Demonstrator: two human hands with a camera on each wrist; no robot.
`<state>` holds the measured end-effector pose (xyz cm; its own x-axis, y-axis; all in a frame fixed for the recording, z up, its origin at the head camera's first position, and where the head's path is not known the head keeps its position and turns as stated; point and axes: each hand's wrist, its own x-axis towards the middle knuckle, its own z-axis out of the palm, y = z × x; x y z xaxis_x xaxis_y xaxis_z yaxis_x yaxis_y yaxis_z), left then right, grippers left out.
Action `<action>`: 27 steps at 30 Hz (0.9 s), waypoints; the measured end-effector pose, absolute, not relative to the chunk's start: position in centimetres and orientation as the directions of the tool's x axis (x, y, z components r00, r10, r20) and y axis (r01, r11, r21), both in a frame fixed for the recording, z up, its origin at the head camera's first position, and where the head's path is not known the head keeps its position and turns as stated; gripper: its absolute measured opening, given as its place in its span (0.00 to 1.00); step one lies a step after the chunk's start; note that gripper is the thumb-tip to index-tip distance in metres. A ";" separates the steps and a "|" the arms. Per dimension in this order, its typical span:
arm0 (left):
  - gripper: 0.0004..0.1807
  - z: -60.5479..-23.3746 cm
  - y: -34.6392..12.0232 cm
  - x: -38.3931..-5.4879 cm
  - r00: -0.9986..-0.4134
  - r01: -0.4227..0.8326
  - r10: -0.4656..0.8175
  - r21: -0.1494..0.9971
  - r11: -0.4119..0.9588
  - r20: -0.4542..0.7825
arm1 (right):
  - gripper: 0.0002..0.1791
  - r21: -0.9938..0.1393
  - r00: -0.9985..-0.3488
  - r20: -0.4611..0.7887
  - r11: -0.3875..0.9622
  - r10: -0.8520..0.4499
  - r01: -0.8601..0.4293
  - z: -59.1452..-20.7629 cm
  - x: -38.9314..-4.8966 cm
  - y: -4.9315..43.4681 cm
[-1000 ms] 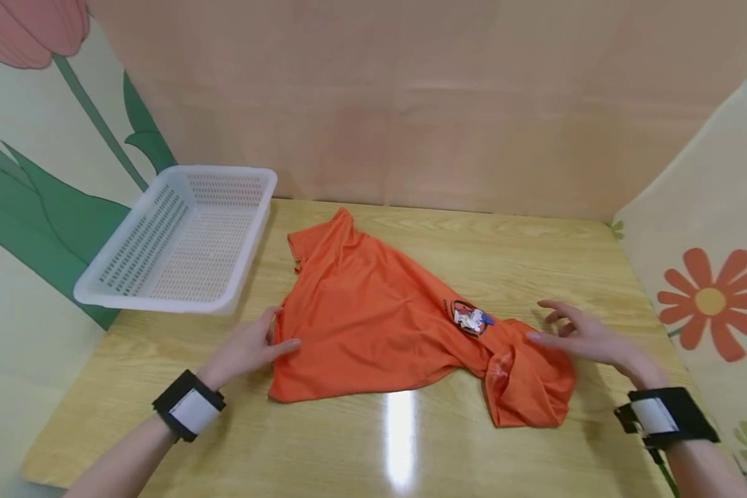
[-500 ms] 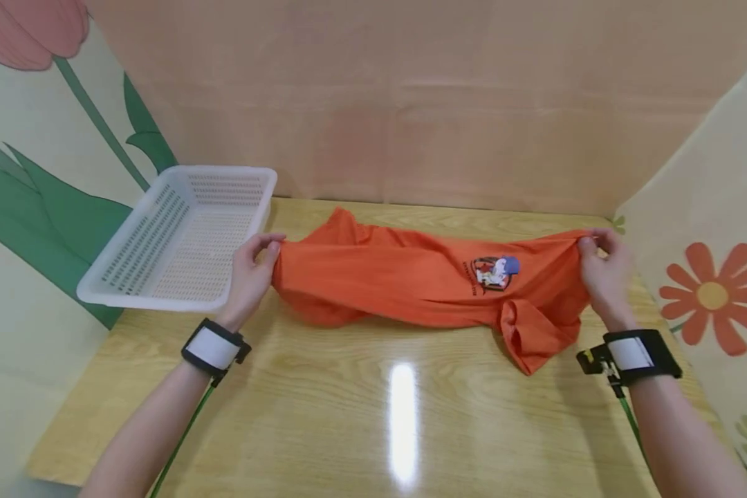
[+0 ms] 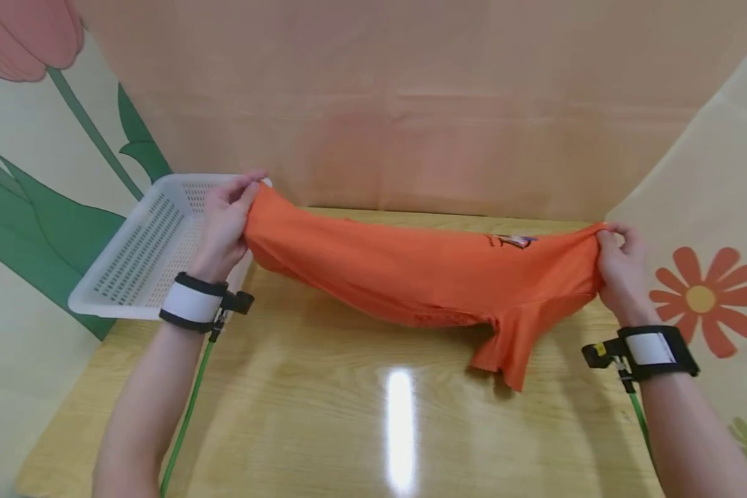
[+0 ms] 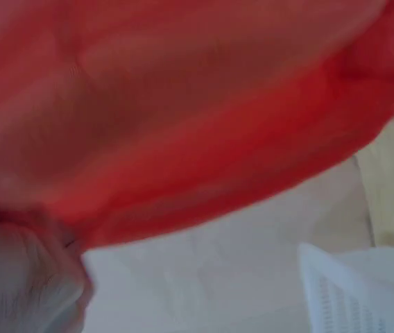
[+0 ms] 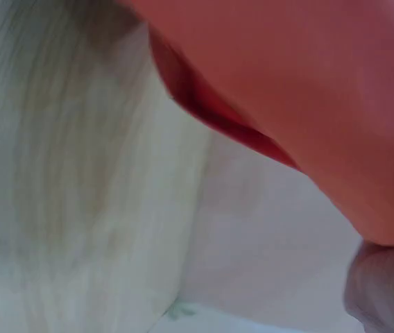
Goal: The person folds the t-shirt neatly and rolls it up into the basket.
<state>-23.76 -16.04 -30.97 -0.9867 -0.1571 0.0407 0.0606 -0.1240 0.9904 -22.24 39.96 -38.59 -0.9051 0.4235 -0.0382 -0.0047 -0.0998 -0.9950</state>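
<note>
An orange T-shirt (image 3: 398, 270) with a printed badge stretches between my two hands above the table. My left hand (image 3: 224, 221) pinches its left end, in front of the white basket. At the other end my right hand (image 3: 622, 270) grips a corner, a bit lower than the left. The badge is partly folded out of sight, and a sleeve hangs down right of the middle. In the left wrist view the cloth (image 4: 204, 125) fills the upper part, with my fingers at lower left. In the right wrist view, my fingers (image 5: 388, 284) hold the cloth at the lower right.
A white plastic basket (image 3: 118, 242) with slotted walls stands at the back left of the wooden table (image 3: 324, 415), partly hidden by my left hand. A pinkish cloth backdrop (image 3: 411, 104) rises behind the table, with flower-patterned panels at both sides. Green cables run along both forearms.
Both hands have taken hold of the T-shirt, which lay on the table, and lifted it. Since half a second ago the left hand has risen further and the badge has tilted away.
</note>
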 end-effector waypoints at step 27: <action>0.14 -45.7 -14.7 -19.8 -0.971 0.112 0.230 0.709 0.696 -0.072 | 0.22 -0.587 -0.752 -0.649 0.706 -0.116 0.397 -44.6 -17.2 43.1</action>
